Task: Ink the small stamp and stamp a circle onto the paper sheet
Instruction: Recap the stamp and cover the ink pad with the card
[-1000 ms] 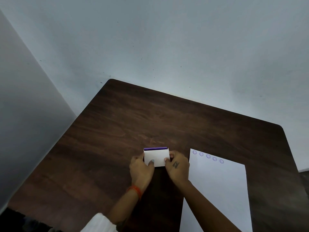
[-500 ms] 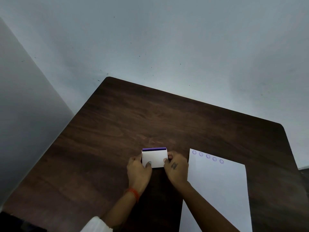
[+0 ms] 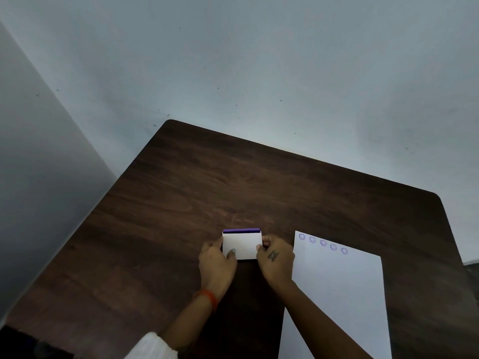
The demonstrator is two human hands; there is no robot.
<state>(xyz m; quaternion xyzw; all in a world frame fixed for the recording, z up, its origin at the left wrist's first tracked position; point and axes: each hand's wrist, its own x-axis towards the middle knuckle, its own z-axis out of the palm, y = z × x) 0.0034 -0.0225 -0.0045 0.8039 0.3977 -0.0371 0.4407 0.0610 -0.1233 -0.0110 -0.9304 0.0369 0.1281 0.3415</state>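
Note:
A small white box with a purple far edge, the ink pad case (image 3: 242, 243), lies on the dark wooden table (image 3: 207, 190). My left hand (image 3: 216, 265) grips its left side with the thumb on the white top. My right hand (image 3: 276, 259) holds its right side with the fingertips. To the right lies the white paper sheet (image 3: 339, 294) with a row of several purple circle prints (image 3: 323, 243) along its far edge. No separate stamp shows; it may be hidden by the hands.
A pale wall stands behind the table, and a grey panel (image 3: 39, 177) runs along the table's left edge. The table's far corners are rounded.
Both hands stay on the white case; the left thumb has shifted slightly on its top. The case has hardly moved.

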